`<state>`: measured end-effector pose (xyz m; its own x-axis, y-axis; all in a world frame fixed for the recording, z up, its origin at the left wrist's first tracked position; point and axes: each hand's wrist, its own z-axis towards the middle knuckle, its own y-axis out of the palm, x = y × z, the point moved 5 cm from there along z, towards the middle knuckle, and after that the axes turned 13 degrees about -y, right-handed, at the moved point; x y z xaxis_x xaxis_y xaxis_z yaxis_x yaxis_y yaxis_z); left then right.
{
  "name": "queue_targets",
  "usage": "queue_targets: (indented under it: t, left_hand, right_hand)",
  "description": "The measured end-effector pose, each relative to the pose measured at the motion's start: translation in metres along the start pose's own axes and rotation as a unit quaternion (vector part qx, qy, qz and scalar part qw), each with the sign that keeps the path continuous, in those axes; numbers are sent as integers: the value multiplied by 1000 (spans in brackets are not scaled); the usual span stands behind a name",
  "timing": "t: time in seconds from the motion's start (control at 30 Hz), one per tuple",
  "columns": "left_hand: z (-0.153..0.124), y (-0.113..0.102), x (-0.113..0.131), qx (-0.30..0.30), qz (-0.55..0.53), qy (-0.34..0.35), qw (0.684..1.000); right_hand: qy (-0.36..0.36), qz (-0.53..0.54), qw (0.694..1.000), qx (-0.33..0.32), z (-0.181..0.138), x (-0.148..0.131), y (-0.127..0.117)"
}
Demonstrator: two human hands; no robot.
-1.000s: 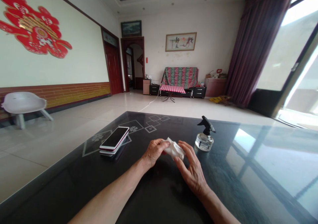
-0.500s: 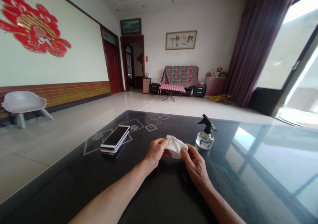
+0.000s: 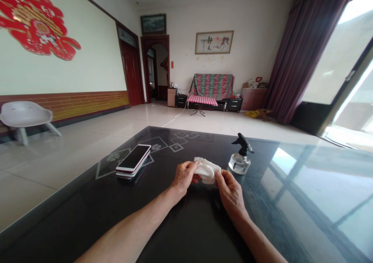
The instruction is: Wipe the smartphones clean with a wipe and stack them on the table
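Observation:
A small white cloth (image 3: pixel 206 169) is stretched between both hands just above the black glass table (image 3: pixel 186 224). My left hand (image 3: pixel 184 177) pinches its left edge with closed fingers. My right hand (image 3: pixel 229 191) pinches its right edge. A stack of phones (image 3: pixel 133 159), the top one with a dark screen and pink rim, lies to the left of my left hand. A small clear spray bottle (image 3: pixel 239 158) with a black trigger stands just right of the cloth.
The table's far edge runs behind the phones and bottle, with tiled floor beyond. A white plastic chair (image 3: pixel 25 117) stands by the left wall. A covered sofa (image 3: pixel 211 87) and a small table stand at the far wall.
The crumpled cloth has been pulled out wider between the two hands. My right hand drew back from over the cloth to its right edge. The view tilted slightly down.

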<state>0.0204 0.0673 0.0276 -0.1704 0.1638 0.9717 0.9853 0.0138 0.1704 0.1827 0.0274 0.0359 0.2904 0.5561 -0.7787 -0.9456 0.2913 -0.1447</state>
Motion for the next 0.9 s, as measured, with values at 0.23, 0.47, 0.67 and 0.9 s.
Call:
queue_targets:
  t: [0.23,0.47,0.67,0.9]
  left_hand:
    - [0,-1,0,-7,-1,-24,1000]
    - [-2,-2,0,-1,25,5,1000]
    - [-7,-2,10,6,68,54,996]
    - [-40,2,36,106,284,365,880]
  right_hand:
    - [34,92,994,-43,1,3,2]
    - [64,107,991,-37,0,7,3]
    - [94,126,987,-35,-2,0,6]
    - [118,124,983,66,-3,24,-1]
